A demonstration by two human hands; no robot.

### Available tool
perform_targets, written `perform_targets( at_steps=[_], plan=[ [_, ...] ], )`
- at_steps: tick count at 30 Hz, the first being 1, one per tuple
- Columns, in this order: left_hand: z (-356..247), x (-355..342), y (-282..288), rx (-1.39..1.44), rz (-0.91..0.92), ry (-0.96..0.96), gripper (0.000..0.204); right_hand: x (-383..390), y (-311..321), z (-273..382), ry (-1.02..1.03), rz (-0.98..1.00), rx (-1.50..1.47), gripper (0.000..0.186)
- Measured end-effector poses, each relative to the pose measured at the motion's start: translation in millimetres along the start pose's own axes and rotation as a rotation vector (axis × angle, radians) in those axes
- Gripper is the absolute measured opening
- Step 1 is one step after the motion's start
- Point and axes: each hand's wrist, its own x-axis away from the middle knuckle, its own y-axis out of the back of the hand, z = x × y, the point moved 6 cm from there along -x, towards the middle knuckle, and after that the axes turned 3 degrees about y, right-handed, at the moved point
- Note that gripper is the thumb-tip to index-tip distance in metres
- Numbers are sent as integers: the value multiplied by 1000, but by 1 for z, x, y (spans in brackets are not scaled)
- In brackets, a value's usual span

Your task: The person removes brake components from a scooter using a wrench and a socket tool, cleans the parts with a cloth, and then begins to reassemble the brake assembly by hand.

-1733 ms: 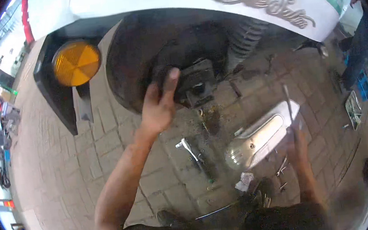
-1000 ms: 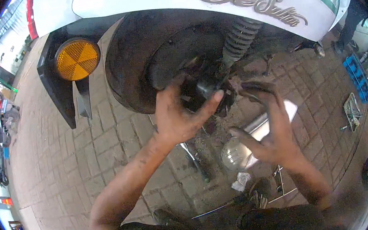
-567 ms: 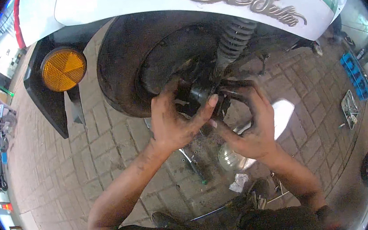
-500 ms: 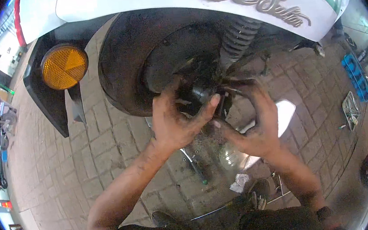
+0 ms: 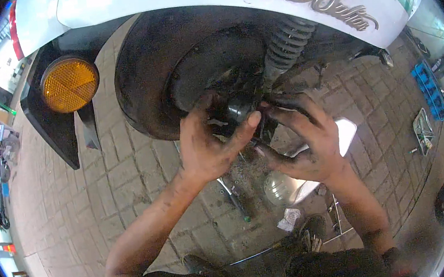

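A white scooter's rear wheel [image 5: 140, 77] fills the upper middle, with a coiled shock absorber [image 5: 285, 48] to its right. Both my hands are at the wheel's centre, dirty with grease. My left hand [image 5: 210, 150] wraps thumb and fingers around a dark round hub part [image 5: 237, 107]. My right hand [image 5: 306, 146] comes in from the right, with its fingertips pressed against the same part. Whether the right hand pinches anything small is hidden.
An orange round reflector [image 5: 69, 83] sits on a black mudguard [image 5: 51, 135] at the left. On the brick paving under my hands lie a chrome cover [image 5: 284, 186], a metal tool [image 5: 233, 194] and a white rag [image 5: 290, 220]. A blue crate [image 5: 428, 90] stands far right.
My right hand rose from the ground near the chrome cover and joined the left hand at the wheel hub. The left hand shifted from the tyre's inner side to grip the hub part.
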Motion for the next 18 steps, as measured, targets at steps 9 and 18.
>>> perform_targets(
  at_steps=[9, 18],
  plan=[
    [-6, -2, 4, -81, -51, -55, 48, 12, -11, 0, -103, -27, -33, 69],
    [-10, -7, -3, -65, -28, -65, 48, 22, -17, -3, -25, -78, 65, 74]
  ],
)
